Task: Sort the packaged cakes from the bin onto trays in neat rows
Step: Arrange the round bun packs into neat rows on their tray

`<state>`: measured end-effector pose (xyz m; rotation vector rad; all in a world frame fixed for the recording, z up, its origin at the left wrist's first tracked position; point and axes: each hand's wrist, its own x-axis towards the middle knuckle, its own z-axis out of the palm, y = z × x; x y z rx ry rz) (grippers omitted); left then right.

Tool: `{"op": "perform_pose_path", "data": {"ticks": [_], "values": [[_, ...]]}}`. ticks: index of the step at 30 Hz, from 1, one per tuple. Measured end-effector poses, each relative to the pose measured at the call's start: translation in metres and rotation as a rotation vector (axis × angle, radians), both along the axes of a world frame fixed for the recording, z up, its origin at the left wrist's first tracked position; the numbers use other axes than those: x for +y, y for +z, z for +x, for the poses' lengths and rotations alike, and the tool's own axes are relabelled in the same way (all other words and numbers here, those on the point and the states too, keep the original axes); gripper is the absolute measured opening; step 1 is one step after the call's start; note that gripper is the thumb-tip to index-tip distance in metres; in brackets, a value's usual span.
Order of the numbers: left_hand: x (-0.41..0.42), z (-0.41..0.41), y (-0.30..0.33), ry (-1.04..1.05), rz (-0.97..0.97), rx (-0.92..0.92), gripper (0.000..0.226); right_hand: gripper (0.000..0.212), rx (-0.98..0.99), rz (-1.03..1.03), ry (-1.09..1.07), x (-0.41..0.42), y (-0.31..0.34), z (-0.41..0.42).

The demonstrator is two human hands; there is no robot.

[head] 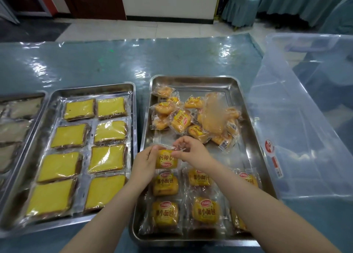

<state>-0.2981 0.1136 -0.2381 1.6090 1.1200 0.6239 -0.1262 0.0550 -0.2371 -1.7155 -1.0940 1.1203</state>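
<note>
two hands | left hand [146, 162], right hand [193, 150] fingers pinching one packaged cake [165, 160] | over steel tray [246, 107]

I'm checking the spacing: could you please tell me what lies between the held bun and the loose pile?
Only bare tray floor separates the bun from the pile, in the head view.
</note>
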Motion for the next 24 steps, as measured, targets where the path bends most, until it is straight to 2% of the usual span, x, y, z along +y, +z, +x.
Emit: {"op": "perform_pose_path", "data": {"ticks": [6,8,9,11,13,15,18,20,22,24], "values": [[0.005,0.000,0.005,0.112,-0.221,-0.144,0.027,0.018,0.038,0.023,-0.123,0.005,0.005,-0.010],[0.009,-0.003,0.006,0.113,-0.317,-0.228,0.021,0.014,0.112,0.019,-0.240,0.005,0.007,-0.012],[0.011,-0.004,0.007,0.104,-0.344,-0.237,0.027,0.015,0.154,0.010,-0.273,0.005,0.007,-0.011],[0.012,-0.004,0.007,0.092,-0.318,-0.191,0.039,0.024,0.173,-0.038,-0.212,0.003,0.009,-0.011],[0.013,-0.004,0.009,0.154,-0.281,-0.197,0.034,0.031,0.043,-0.098,-0.076,0.001,0.011,-0.012],[0.016,-0.003,0.012,0.200,-0.277,-0.256,0.028,0.032,-0.101,-0.075,-0.065,0.001,0.015,-0.011],[0.018,-0.004,0.017,0.053,-0.188,-0.176,0.014,0.033,-0.028,0.025,-0.143,0.005,0.025,-0.010],[0.016,-0.004,0.019,-0.010,-0.164,-0.158,0.012,0.023,0.030,0.048,-0.140,0.008,0.029,-0.011],[0.015,-0.007,0.017,-0.020,-0.184,-0.165,0.020,0.014,0.090,0.070,-0.202,0.009,0.031,-0.013],[0.014,-0.010,0.016,-0.063,-0.190,-0.112,0.034,0.021,0.159,0.078,-0.330,0.009,0.029,-0.012]]}}
